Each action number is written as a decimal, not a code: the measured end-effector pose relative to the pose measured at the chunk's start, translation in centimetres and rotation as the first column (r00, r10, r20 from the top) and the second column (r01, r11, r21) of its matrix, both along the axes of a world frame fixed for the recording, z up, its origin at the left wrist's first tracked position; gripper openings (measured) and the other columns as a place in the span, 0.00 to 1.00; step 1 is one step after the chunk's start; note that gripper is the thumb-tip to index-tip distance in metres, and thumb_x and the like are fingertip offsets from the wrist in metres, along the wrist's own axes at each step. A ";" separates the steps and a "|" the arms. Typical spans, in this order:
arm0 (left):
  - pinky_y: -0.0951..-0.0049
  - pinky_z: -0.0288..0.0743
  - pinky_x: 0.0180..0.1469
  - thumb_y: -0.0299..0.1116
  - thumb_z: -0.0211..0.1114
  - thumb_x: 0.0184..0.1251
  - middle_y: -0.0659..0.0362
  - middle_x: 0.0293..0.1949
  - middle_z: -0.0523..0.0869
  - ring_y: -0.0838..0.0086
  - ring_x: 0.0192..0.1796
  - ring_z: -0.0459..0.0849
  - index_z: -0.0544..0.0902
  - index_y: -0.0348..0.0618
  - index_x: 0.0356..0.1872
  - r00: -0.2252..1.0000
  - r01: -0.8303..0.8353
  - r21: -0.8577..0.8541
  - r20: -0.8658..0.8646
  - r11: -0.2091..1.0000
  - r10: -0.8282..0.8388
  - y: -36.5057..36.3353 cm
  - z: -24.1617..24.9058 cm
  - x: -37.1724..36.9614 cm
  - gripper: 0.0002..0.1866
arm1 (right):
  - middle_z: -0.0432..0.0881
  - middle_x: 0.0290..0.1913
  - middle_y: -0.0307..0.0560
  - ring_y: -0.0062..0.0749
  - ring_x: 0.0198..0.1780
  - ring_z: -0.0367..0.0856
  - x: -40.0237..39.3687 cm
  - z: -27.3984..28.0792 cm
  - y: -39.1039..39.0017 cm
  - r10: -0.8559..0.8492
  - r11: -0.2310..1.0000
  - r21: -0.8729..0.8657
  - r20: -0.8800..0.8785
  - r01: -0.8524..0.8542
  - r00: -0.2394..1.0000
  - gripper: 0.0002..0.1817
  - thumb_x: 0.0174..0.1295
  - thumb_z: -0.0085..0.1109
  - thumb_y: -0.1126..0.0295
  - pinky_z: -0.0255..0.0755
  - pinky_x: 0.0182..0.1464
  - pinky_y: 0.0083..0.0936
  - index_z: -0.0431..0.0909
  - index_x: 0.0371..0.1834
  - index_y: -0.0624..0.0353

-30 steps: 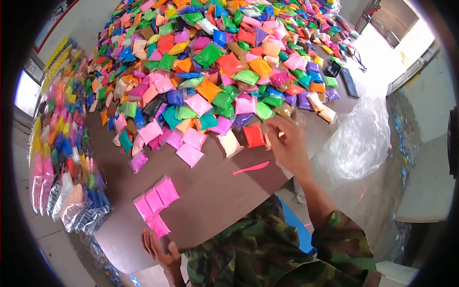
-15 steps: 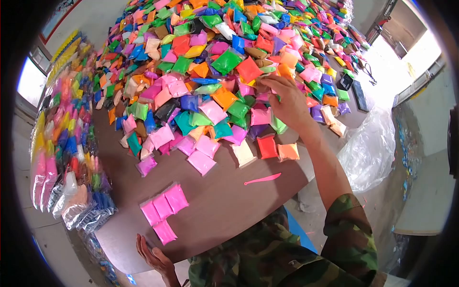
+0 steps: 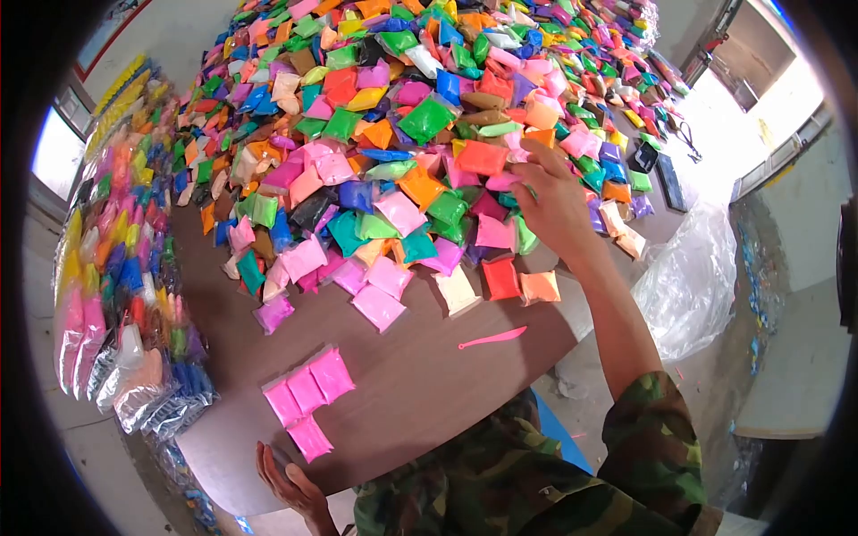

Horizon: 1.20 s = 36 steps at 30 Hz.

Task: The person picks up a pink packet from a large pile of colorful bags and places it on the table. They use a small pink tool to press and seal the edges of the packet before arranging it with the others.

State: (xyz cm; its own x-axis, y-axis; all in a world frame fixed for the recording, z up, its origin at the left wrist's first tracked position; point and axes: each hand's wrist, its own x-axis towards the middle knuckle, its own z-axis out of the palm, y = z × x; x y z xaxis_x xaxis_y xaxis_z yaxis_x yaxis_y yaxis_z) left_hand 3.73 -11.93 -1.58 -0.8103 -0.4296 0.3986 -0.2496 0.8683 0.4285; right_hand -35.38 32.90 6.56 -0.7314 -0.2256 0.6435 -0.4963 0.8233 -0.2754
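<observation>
My right hand [image 3: 550, 192] reaches into a large heap of small colourful packets [image 3: 393, 205]. Its fingers are bent and the thumb sits apart from them, touching packets on the heap's near right part. Beside the fingertips lies an orange-red packet [image 3: 481, 157]; whatever is under the fingertips is partly hidden. My left hand [image 3: 290, 482] rests at the table's near edge, fingers extended, holding nothing. Just above it several bright pink packets [image 3: 308, 386] lie together, three in a row and one below. A pink plastic knife [image 3: 493, 338] lies on the brown table [image 3: 402, 393].
Clear bags of colourful packets [image 3: 134, 295] are stacked along the left side. At the right, a clear plastic bag [image 3: 693, 286] hangs by the table edge. A dark flat device [image 3: 671, 183] and scissors [image 3: 687, 138] lie at the far right.
My right hand has shifted to the right and slightly towards me. The orange-red packet beside it has moved nearer and turned. My left hand stays in place.
</observation>
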 end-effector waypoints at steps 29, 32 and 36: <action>0.46 0.70 0.72 0.37 0.60 0.81 0.38 0.68 0.80 0.43 0.69 0.79 0.78 0.30 0.65 0.992 0.043 -0.142 -0.115 0.989 -0.059 0.6 2.2 0.2 0.22 | 0.85 0.30 0.34 0.13 0.27 0.79 11.5 -2.1 2.6 0.140 0.348 -0.848 0.469 0.401 0.872 0.11 0.74 0.67 0.63 0.70 0.29 0.14 0.90 0.47 0.60; 0.45 0.72 0.70 0.39 0.67 0.75 0.40 0.67 0.81 0.42 0.67 0.80 0.80 0.33 0.64 0.981 0.138 -0.178 -0.109 0.974 -0.159 3.4 4.9 -1.1 0.24 | 0.85 0.29 0.35 0.17 0.27 0.80 15.7 -2.3 -0.8 0.395 0.386 -0.814 0.571 0.434 0.720 0.09 0.72 0.68 0.65 0.72 0.28 0.17 0.89 0.41 0.58; 0.46 0.76 0.65 0.38 0.80 0.61 0.44 0.63 0.84 0.44 0.61 0.82 0.83 0.36 0.60 0.858 0.497 -0.128 -0.077 0.858 -0.508 10.2 6.7 -4.6 0.28 | 0.85 0.28 0.34 0.14 0.28 0.81 21.6 -4.6 -8.3 0.649 0.432 -0.813 0.581 0.391 0.490 0.07 0.71 0.72 0.64 0.72 0.27 0.16 0.89 0.39 0.55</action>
State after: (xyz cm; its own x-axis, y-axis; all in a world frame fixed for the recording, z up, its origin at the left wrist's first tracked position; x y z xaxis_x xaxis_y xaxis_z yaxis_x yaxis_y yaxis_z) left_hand -0.85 -1.75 5.09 -0.8564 0.0714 0.5114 0.2732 0.9031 0.3313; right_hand -13.75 24.60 2.01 -0.9481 -0.1697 -0.2690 0.2933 -0.1388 -0.9459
